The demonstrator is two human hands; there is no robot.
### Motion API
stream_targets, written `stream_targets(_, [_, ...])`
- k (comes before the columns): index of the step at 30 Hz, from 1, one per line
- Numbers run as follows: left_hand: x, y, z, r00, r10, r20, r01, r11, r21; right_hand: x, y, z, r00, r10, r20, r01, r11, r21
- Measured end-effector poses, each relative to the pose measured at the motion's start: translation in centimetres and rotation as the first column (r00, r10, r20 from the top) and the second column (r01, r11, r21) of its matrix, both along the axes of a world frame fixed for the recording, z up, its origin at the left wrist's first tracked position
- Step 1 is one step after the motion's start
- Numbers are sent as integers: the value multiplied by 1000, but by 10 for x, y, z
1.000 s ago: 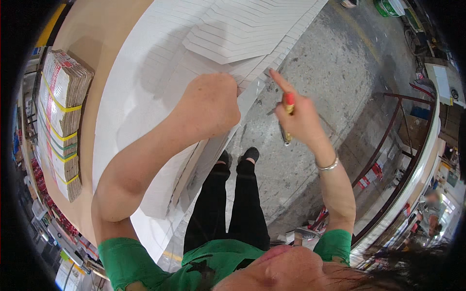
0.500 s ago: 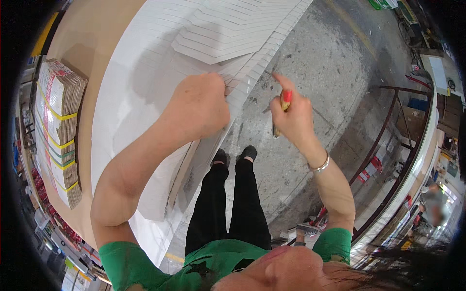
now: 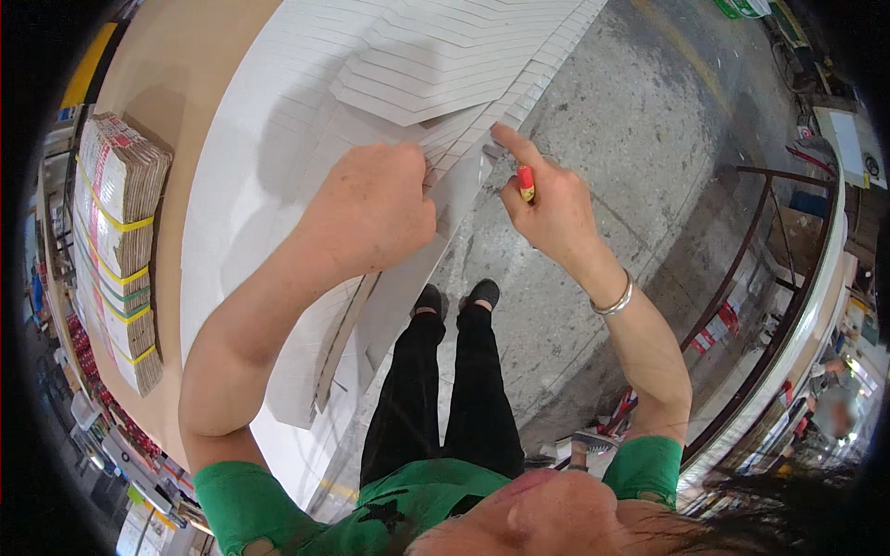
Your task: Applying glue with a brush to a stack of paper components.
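Note:
Overlapping white cardboard sheets (image 3: 408, 74) lie fanned out in a stepped row along the right edge of the table. My left hand (image 3: 371, 204) is closed at the near end of this row, its knuckles up; the fingertips are hidden, but they appear to grip the sheets' edge. To its right, my right hand (image 3: 552, 204) has its fingers curled round a slim yellow tool with a red end (image 3: 527, 183); its working end is out of sight. The outstretched index finger of that hand reaches the sheets' outer edge.
A bundle of flat cardboard (image 3: 116, 250) tied with yellow and green straps stands on the brown board (image 3: 176, 83) at left. Under my forearm is a stack edge (image 3: 338, 343). A dark metal frame (image 3: 742, 259) stands right of the concrete floor (image 3: 640, 139).
My right hand has moved left and slightly up, so the index finger now meets the sheets' edge. The tool turned with it, hiding its lower end. My left hand has hardly moved.

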State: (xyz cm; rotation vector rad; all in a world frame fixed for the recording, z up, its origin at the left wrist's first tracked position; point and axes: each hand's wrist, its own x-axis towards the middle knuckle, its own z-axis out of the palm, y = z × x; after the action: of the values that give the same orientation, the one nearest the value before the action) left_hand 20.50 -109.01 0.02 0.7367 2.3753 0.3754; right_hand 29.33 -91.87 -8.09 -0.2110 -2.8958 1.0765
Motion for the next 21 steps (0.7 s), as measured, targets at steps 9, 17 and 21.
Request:
stream_targets(9, [-1,-1,0,1000,-8,-7,9,1000,10,-10,5,-5,1000,-6,12,5,991,136])
stream_targets(17, [-2,-3,1,1000,-3,-5,3,1000,2,-7,1,22,997,-43,68,45,999,-27])
stream_targets(21, [-2,-1,0,1000,-18,0,18,1000,5,-16,5,16,999,-6,37,3,998,57])
